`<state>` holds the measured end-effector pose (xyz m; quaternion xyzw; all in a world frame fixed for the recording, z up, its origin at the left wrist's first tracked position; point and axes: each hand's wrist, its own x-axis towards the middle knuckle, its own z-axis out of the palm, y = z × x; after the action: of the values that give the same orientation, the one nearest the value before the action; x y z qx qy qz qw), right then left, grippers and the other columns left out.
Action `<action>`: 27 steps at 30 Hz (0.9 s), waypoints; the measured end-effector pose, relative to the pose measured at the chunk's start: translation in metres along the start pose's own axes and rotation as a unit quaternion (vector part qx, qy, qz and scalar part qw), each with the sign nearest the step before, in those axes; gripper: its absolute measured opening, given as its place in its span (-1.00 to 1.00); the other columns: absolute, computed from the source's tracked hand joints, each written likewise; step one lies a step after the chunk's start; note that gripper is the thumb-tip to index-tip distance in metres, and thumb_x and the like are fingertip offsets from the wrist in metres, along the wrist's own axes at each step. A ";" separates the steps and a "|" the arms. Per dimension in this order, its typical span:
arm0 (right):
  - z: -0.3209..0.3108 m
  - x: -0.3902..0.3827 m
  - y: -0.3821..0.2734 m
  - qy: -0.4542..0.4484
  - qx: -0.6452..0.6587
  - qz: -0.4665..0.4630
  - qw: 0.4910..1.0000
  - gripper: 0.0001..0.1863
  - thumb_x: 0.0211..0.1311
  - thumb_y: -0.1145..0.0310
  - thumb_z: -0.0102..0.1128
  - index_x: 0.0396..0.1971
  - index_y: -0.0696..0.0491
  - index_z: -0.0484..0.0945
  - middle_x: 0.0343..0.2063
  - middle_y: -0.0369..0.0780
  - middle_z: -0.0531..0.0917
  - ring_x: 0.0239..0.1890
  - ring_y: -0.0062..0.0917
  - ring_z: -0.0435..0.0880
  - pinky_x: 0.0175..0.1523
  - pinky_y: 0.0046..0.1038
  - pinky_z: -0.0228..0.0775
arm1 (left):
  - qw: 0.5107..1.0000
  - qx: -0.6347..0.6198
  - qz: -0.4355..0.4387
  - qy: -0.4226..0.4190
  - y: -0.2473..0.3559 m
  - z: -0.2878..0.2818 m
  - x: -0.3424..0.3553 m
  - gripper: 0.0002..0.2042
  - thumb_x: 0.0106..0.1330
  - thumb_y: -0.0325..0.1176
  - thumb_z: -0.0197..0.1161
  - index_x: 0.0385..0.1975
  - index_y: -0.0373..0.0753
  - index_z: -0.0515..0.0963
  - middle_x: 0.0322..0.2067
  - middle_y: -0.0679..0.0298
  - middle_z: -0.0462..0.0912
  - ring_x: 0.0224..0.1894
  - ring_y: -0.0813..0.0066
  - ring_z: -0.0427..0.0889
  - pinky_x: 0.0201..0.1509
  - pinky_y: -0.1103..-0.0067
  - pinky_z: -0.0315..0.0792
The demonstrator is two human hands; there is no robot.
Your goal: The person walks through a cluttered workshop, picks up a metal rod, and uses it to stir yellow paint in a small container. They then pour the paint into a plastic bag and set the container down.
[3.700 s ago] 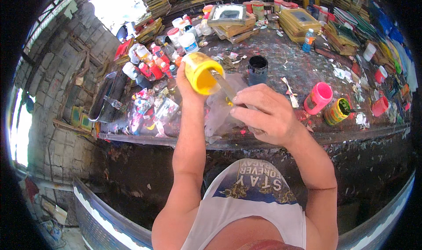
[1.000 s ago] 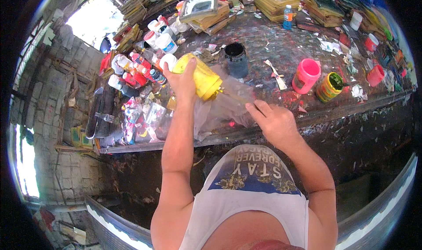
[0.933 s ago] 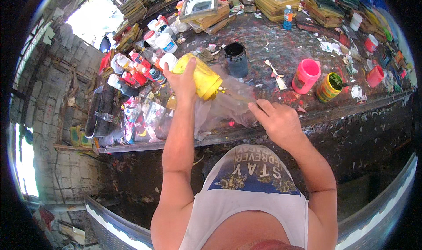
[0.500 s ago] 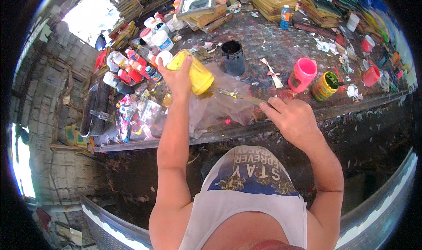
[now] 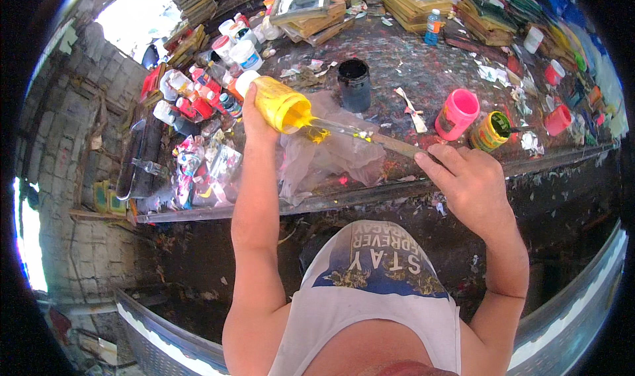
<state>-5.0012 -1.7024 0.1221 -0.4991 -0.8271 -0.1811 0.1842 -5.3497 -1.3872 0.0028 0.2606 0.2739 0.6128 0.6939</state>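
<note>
My left hand (image 5: 260, 120) grips a yellow paint jar (image 5: 278, 103), tilted with its open mouth pointing right. My right hand (image 5: 468, 184) holds a long, flat metal spatula (image 5: 390, 144), which reaches left to the jar's mouth and has yellow smears along it. Yellow paint clings at the rim and hangs below, over a crumpled translucent plastic sheet (image 5: 311, 174). Behind the spatula stands a black-coated tub (image 5: 354, 91); to its right are a pink tub (image 5: 455, 117) and a yellow jar (image 5: 489, 131) with dark green contents.
Bottles and tubs (image 5: 202, 91) crowd the table's left side beside crumpled scraps (image 5: 202, 174). Stacked screen frames (image 5: 407, 12) and a blue bottle (image 5: 433, 29) stand at the back. The worktable's front edge (image 5: 264, 212) runs across below my hands.
My right hand has moved rightward, drawing more of the spatula out of the jar. The jar has turned from mouth toward me earlier to mouth rightward, and now shows yellow paint at its rim.
</note>
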 end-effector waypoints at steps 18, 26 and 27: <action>0.052 0.066 -0.016 -0.057 0.045 0.000 0.997 -0.57 0.33 0.43 0.24 0.19 -0.01 0.69 -0.10 -0.22 0.69 -0.23 -0.26 0.82 -0.22 -0.17 0.69 | 0.986 0.080 0.143 0.027 -0.015 0.017 -0.013 0.05 0.40 -0.41 0.59 0.72 -0.20 -0.10 0.33 -0.04 0.52 0.22 0.07 0.70 0.24 0.12 0.71; 0.002 0.045 -0.008 -0.111 0.003 -0.020 0.994 -0.65 0.31 0.38 0.26 0.09 0.00 0.74 -0.23 -0.24 0.66 -0.27 -0.31 0.79 -0.22 -0.21 0.64 | 0.967 0.168 0.192 0.016 -0.018 0.027 -0.024 0.05 0.34 -0.55 0.59 0.72 -0.18 -0.04 0.22 -0.02 0.62 0.10 0.15 0.76 0.21 0.22 0.72; 0.001 0.041 -0.008 -0.107 0.000 -0.023 0.994 -0.65 0.30 0.38 0.27 0.07 0.00 0.74 -0.23 -0.24 0.66 -0.28 -0.32 0.78 -0.22 -0.21 0.64 | 0.966 0.168 0.197 0.012 -0.019 0.025 -0.020 0.05 0.34 -0.55 0.58 0.72 -0.18 -0.03 0.22 -0.01 0.63 0.11 0.14 0.76 0.21 0.22 0.72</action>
<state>-5.0262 -1.6747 0.1402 -0.4967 -0.8533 -0.1306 0.0902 -5.3206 -1.4098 0.0086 0.4148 0.3244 0.6857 0.5026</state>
